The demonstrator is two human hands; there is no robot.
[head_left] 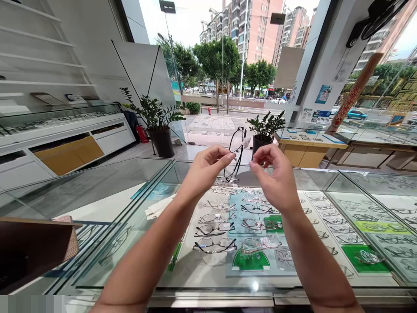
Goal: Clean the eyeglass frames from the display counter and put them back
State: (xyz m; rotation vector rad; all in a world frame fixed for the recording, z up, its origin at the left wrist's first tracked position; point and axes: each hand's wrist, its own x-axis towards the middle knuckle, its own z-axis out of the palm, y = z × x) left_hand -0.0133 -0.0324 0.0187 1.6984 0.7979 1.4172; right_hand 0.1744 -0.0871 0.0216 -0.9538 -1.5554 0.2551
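A pair of black-rimmed glasses (235, 155) is held up on end above the glass display case, with a small clear tag by its upper lens. My left hand (212, 167) pinches the frame between thumb and fingers from the left side. To the right of the glasses, my right hand (273, 174) has its fingers bent and thumb apart from them, with a gap between it and the frame; nothing shows in it. Below both hands, rows of glasses lie in the case, among them a dark pair (215, 244) at the front and another black pair (257, 209) further back.
The glass case (247, 284) spans the front, with green cards (365, 258) and more frames at the right. A brown box-like object (32, 250) stands at the lower left. Potted plants (162, 141) and a large window are beyond the case.
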